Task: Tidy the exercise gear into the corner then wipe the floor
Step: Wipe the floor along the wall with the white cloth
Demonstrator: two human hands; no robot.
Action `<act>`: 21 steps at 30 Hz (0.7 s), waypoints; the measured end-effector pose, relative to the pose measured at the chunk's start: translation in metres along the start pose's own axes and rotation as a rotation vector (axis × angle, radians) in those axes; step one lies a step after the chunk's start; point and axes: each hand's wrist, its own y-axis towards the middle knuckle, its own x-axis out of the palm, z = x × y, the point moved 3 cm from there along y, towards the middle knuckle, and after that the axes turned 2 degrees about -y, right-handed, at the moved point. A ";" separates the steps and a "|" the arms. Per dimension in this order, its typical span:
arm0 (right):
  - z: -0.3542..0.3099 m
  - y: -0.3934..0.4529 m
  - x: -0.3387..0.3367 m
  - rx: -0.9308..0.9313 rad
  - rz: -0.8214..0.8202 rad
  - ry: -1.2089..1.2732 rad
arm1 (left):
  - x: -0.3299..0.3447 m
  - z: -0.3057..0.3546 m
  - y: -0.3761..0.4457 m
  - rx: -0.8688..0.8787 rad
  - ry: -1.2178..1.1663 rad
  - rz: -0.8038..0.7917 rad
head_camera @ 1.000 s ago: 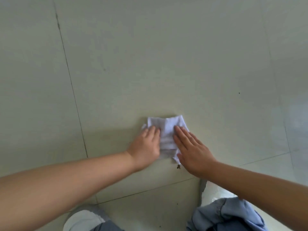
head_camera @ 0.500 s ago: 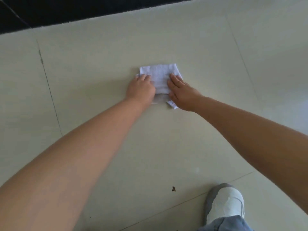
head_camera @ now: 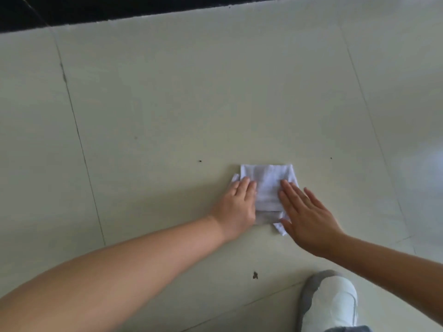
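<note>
You had both hands flat on the cloth (head_camera: pixel 267 188), which lay folded on the pale tiled floor (head_camera: pixel 167 104). Your left hand (head_camera: pixel 236 207) pressed down on the cloth's left edge, knuckles up, fingers together and lying flat over the fabric; a small corner of cloth stuck out just beyond your fingertips on that side. Your right hand (head_camera: pixel 309 219) lay on the cloth's right edge with the fingers straight and slightly spread, the outer ones reaching past the fabric onto bare tile. Neither hand gripped or pinched anything; both simply pushed down with straight fingers. The middle strip of the cloth showed between your two hands, and a ragged corner poked out beneath your right thumb, toward you.

Ahead of your fingertips the floor ran on to a dark band (head_camera: pixel 119 8) along the far edge. A tiny dark speck (head_camera: pixel 200 161) sat on the tile just beyond and left of your left hand, and another (head_camera: pixel 331 158) beyond and right of your right hand. Behind your hands, toward your body, a darker bit of debris (head_camera: pixel 255 275) lay near a tile joint, and your white and grey shoe (head_camera: pixel 330 305) stood under your right forearm. Tile joints ran away from you on either side of the hands.
</note>
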 end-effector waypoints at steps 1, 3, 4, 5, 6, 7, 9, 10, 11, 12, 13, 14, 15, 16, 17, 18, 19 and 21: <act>0.013 0.004 -0.004 0.058 -0.015 -0.005 | 0.000 0.002 0.020 0.002 -0.033 -0.052; 0.034 0.021 -0.024 0.159 0.015 0.035 | -0.004 -0.005 0.062 0.021 -0.113 -0.093; 0.044 0.035 -0.036 0.191 0.058 0.101 | -0.014 -0.012 0.080 -0.014 -0.088 -0.117; 0.056 0.049 -0.048 0.198 0.108 0.119 | -0.026 -0.022 0.093 -0.077 -0.043 -0.156; 0.067 0.063 -0.060 0.190 0.124 0.140 | -0.039 -0.035 0.106 -0.144 0.026 -0.183; 0.074 0.082 -0.071 0.187 0.119 0.176 | -0.040 -0.049 0.124 -0.167 0.113 -0.089; 0.075 0.118 -0.095 0.193 0.160 0.259 | -0.048 -0.080 0.140 -0.230 0.043 -0.135; 0.070 0.132 -0.106 0.190 0.179 0.283 | -0.056 -0.094 0.139 -0.270 0.034 -0.146; 0.061 0.144 -0.117 0.168 0.198 0.289 | -0.063 -0.108 0.135 -0.297 0.047 -0.136; 0.051 0.153 -0.125 0.138 0.212 0.281 | -0.067 -0.120 0.129 -0.326 0.071 -0.137; 0.039 0.160 -0.131 0.112 0.231 0.282 | -0.069 -0.132 0.119 -0.360 0.069 -0.129; 0.027 0.163 -0.136 0.089 0.240 0.301 | -0.067 -0.145 0.106 -0.401 0.064 -0.142; 0.014 0.163 -0.138 0.070 0.250 0.329 | -0.066 -0.156 0.091 -0.437 0.060 -0.152; 0.000 0.161 -0.138 0.048 0.264 0.359 | -0.065 -0.165 0.074 -0.466 0.057 -0.162; -0.013 0.157 -0.138 0.022 0.291 0.378 | -0.062 -0.172 0.056 -0.482 0.034 -0.159; -0.026 0.151 -0.135 -0.006 0.303 0.379 | -0.057 -0.175 0.038 -0.482 0.007 -0.150; -0.037 0.145 -0.131 -0.037 0.306 0.356 | -0.052 -0.173 0.021 -0.452 0.003 -0.143; -0.054 0.132 -0.116 -0.092 0.291 0.308 | -0.048 -0.156 -0.008 -0.306 0.026 -0.134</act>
